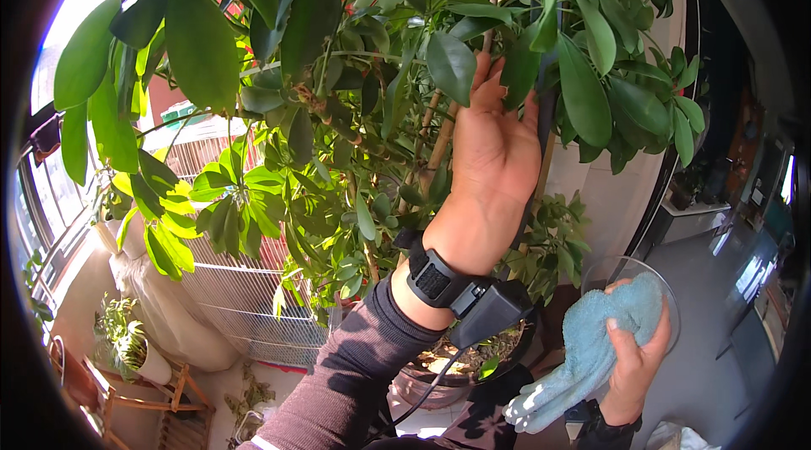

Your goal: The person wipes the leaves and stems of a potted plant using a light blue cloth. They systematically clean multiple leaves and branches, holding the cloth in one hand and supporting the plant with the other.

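Note:
My left hand (497,127) reaches up among the leaves of a tall potted umbrella plant (380,152), palm turned towards me. Its fingertips are beside a thin brown stem (496,3), and a green leaf (521,66) partly covers the fingers. Whether they grip anything is hidden. Low on the right, my right hand (640,355) holds a bunched light blue terry cloth (586,336), thumb on top, one end hanging down. Behind the cloth shows the rim of a clear round container (673,298), seemingly in the same hand. A black device (491,314) is strapped to my left wrist.
The plant's soil-filled pot (437,386) stands below my left forearm. A white wire cage (253,304) is behind the leaves. At lower left, a white pot (154,364) with a small plant sits on a wooden stand (158,405). A black cable (431,386) hangs from the wrist device.

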Motion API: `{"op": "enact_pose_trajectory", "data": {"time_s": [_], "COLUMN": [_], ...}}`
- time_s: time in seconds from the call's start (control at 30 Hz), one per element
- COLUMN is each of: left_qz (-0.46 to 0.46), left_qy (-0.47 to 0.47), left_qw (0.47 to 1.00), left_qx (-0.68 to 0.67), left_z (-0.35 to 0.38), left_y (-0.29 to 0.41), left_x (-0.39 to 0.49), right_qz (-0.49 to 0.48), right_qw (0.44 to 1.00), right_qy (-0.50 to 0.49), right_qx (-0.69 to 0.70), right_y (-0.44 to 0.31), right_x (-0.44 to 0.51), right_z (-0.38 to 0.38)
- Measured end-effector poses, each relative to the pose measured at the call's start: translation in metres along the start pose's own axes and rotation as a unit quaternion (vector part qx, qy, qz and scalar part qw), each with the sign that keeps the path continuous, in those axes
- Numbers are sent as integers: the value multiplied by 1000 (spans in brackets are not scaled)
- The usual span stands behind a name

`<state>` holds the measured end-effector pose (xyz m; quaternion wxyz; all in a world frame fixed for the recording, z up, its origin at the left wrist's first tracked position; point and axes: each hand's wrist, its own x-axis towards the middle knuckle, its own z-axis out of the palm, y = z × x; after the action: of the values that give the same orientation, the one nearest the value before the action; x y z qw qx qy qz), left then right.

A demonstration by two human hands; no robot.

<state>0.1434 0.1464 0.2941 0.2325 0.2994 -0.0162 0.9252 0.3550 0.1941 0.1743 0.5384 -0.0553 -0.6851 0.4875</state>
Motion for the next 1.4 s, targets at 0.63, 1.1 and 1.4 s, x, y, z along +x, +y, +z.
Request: {"op": "enact_pose_trajectory", "data": {"time_s": [0.63, 1.1, 1.4], "left_qz": [-233, -76, 111], "left_qy": [-113, -16, -54], "left_qw": [934, 975, 934], "left_qx": [-244, 209, 336], "left_z": [-32, -23, -3], "left_y": [-25, 14, 1], "left_x": [49, 7, -7], "right_qz": [-427, -434, -527], "right_qw": [764, 719, 700], "right_qy": [-174, -202, -192], "right_qx": [-453, -503, -442], "right_y": [-125, -140, -127], "right_x": [194, 218, 231], "right_z": [104, 71, 68]}}
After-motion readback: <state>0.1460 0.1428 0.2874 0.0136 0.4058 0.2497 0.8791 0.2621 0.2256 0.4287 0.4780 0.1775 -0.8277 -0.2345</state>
